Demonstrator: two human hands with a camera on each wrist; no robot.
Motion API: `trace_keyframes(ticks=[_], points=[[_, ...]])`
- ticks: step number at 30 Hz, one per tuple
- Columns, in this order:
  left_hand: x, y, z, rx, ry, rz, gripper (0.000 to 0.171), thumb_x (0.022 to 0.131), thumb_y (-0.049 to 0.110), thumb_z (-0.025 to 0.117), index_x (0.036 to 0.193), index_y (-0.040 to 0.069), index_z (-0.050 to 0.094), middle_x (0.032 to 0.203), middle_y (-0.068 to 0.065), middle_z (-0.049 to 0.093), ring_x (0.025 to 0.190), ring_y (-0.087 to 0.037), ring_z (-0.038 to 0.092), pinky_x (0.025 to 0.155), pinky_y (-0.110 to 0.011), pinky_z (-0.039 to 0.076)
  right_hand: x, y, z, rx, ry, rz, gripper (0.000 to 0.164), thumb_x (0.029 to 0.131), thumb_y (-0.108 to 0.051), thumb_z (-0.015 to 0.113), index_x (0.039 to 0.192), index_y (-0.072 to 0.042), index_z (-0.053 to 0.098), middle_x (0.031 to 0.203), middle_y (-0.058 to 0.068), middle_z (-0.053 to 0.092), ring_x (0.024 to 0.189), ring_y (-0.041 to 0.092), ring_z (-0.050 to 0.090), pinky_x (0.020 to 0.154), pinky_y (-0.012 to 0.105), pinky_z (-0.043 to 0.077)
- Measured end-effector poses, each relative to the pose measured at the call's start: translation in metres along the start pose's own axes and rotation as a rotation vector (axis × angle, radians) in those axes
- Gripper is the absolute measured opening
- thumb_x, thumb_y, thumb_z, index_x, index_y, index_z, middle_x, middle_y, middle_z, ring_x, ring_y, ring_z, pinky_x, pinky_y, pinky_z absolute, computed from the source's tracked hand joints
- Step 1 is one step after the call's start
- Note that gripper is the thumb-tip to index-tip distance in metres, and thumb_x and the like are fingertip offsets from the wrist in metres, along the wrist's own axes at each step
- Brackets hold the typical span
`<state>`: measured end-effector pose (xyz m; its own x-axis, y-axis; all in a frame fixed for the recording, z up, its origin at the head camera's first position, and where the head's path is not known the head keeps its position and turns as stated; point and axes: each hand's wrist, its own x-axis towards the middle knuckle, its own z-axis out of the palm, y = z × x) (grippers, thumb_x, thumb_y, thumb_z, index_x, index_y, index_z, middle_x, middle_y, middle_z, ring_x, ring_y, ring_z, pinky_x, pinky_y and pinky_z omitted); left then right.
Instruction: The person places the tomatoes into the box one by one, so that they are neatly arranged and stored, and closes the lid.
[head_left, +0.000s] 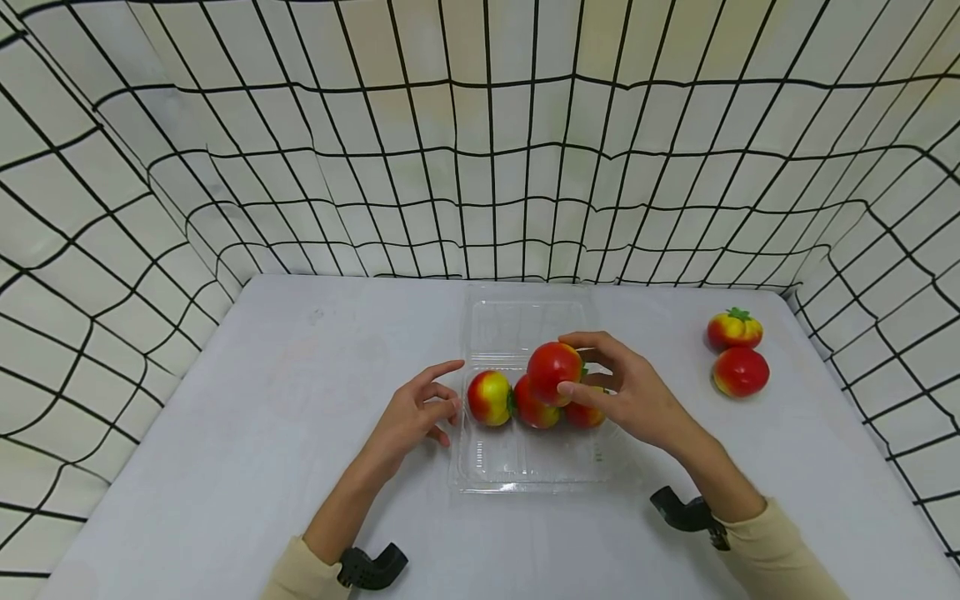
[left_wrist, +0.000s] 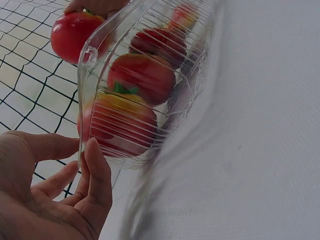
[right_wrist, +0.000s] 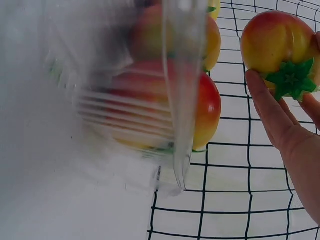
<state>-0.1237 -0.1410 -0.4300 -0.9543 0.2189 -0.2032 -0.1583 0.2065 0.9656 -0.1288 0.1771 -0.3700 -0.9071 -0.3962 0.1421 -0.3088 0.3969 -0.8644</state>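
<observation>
My right hand holds a red tomato, which looks artificial, between thumb and fingers above a clear plastic clamshell box. The right wrist view shows the yellow-red side and green star-shaped calyx of this tomato. Several similar tomatoes lie in a row inside the box; the held one and my right hand partly cover those at the right. At the box's left side, my left hand pinches the rim between thumb and fingertips, as the left wrist view shows.
Two more tomatoes, one yellow-red with a green calyx and one red, rest at the right of the white table. The box's lid lies folded back. Black netting encloses the table's back and sides.
</observation>
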Motion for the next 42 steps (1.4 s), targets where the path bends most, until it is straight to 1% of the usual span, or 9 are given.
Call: trace_keyframes(ticks=[3,13,18,24,27,29,33,35,42], points=[[0.0,0.0,0.0,-0.002,-0.002,0.0,0.056,0.1,0.013,0.065,0.153,0.021,0.05,0.104,-0.014,0.066,0.082,-0.022,0.063,0.062,-0.027,0.062,0.0,0.0,0.004,0.023,-0.014,-0.001,0.059,0.092,-0.019,0.08,0.144,-0.016,0.053,0.145,0.009,0.059,0.133,0.032,0.059,0.101,0.036,0.06],[-0.001,0.001,-0.001,-0.02,-0.007,-0.003,0.057,0.099,0.014,0.065,0.153,0.022,0.05,0.106,-0.016,0.066,0.084,-0.025,0.063,0.06,-0.027,0.062,0.0,-0.004,0.02,0.069,-0.054,-0.003,0.058,0.092,-0.021,0.08,0.143,-0.018,0.055,0.145,0.009,0.058,0.131,0.032,0.06,0.101,0.032,0.059],[-0.001,0.001,-0.001,-0.023,-0.008,-0.005,0.057,0.099,0.014,0.065,0.154,0.021,0.05,0.107,-0.018,0.066,0.085,-0.026,0.064,0.06,-0.027,0.062,0.0,-0.005,0.027,0.07,-0.068,-0.01,0.059,0.09,-0.022,0.082,0.143,-0.019,0.056,0.144,0.007,0.059,0.126,0.031,0.063,0.098,0.034,0.061],[-0.001,0.001,0.0,-0.025,-0.006,-0.007,0.057,0.099,0.013,0.065,0.153,0.021,0.05,0.107,-0.017,0.066,0.083,-0.024,0.064,0.06,-0.027,0.062,0.0,-0.006,0.035,0.034,-0.094,-0.026,0.059,0.089,-0.026,0.083,0.142,-0.02,0.057,0.141,0.004,0.062,0.121,0.027,0.066,0.097,0.045,0.062],[-0.001,0.001,0.0,-0.027,-0.005,-0.008,0.056,0.099,0.013,0.065,0.153,0.022,0.05,0.106,-0.016,0.066,0.083,-0.023,0.064,0.06,-0.027,0.061,0.0,-0.008,0.038,0.041,-0.108,-0.029,0.057,0.089,-0.026,0.083,0.14,-0.021,0.058,0.14,0.003,0.062,0.119,0.026,0.067,0.098,0.047,0.062],[0.0,0.001,0.0,-0.03,-0.006,-0.01,0.056,0.099,0.012,0.065,0.153,0.022,0.05,0.106,-0.016,0.066,0.083,-0.023,0.064,0.059,-0.028,0.061,0.0,-0.008,0.04,0.05,-0.114,-0.028,0.056,0.089,-0.026,0.083,0.139,-0.021,0.058,0.14,0.003,0.061,0.119,0.025,0.067,0.096,0.045,0.063],[0.0,0.001,0.0,-0.032,-0.008,-0.012,0.057,0.099,0.012,0.065,0.153,0.022,0.05,0.107,-0.017,0.066,0.084,-0.022,0.064,0.059,-0.028,0.061,0.0,-0.008,0.043,0.058,-0.119,-0.023,0.054,0.089,-0.026,0.083,0.138,-0.021,0.06,0.138,0.004,0.062,0.119,0.026,0.067,0.092,0.036,0.064],[0.0,0.0,0.0,-0.031,-0.008,-0.012,0.057,0.099,0.012,0.065,0.153,0.022,0.05,0.108,-0.018,0.066,0.084,-0.022,0.064,0.059,-0.028,0.062,0.0,-0.009,0.044,0.059,-0.126,-0.019,0.054,0.089,-0.027,0.083,0.137,-0.022,0.06,0.137,0.003,0.062,0.12,0.025,0.066,0.091,0.034,0.064],[0.001,-0.001,-0.001,-0.019,-0.013,-0.01,0.057,0.1,0.014,0.065,0.154,0.023,0.049,0.111,-0.02,0.066,0.084,-0.022,0.065,0.061,-0.028,0.062,0.0,-0.01,0.05,0.022,-0.155,-0.016,0.053,0.09,-0.03,0.083,0.137,-0.023,0.06,0.137,0.0,0.062,0.118,0.023,0.064,0.094,0.039,0.063]])
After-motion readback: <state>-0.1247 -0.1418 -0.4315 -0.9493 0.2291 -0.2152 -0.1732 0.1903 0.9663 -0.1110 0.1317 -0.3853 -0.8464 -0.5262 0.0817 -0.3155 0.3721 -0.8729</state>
